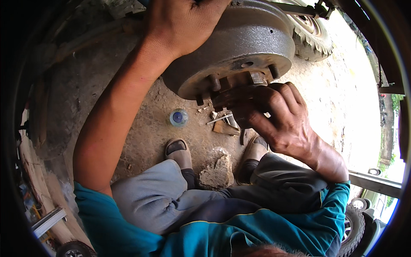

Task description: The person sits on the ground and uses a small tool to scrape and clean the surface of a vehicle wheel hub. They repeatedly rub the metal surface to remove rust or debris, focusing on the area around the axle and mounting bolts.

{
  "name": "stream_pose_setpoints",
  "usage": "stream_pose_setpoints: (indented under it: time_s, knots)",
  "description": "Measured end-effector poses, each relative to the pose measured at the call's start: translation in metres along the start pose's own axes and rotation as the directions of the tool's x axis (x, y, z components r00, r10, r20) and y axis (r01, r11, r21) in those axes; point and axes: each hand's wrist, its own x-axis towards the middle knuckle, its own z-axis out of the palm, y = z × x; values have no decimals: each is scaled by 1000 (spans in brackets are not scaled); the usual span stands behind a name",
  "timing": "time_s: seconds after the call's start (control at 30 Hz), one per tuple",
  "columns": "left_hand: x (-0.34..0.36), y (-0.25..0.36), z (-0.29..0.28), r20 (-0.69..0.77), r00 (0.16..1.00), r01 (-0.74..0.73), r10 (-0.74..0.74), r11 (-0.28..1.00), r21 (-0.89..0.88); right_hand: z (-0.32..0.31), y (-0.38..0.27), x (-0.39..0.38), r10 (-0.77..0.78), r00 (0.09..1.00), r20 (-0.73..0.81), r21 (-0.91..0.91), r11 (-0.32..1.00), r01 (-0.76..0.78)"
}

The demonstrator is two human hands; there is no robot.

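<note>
Dusty floor (145, 132) in a cluttered space, knobbly tyre (316, 45) behind the grey drum (252, 38). Looks like hub (233, 96) work on its face, on or off I can't tell; next move probably wants steady support. Right hand (280, 115) is curled round the hub. Left hand (184, 25)'s by the drum, fingers cropped, can't tell its grip. Bottle (178, 117) below.

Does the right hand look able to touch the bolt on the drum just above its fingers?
Probably yes: the right hand is close, and nothing seems to cover the bolt, though the hand seems busy gripping a dark metal part.
</note>
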Motion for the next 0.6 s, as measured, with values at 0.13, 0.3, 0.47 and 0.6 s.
stream_pose_setpoints:
  time_s: [0.13, 0.3, 0.47, 0.6]
  knots:
    - [0, 2, 2, -3, 1000, -13, 13, 998, 57, -4, -5, -3, 41, 998, 38, -70, 997, -38]
    - [1, 12, -6, 32, 997, 65, -67, 997, 51, -2, -9, 8, -14, 999, 37, -61, 998, 16]
    - [3, 7, -3, 18, 1000, 5, -7, 994, 110, -1, -7, -3, 13, 1000, 18, -92, 996, -11]
    - [1, -2, 1, 5, 1000, -15, 16, 999, -42, 0, -15, 7, -19, 1000, 24, -82, 996, 21]
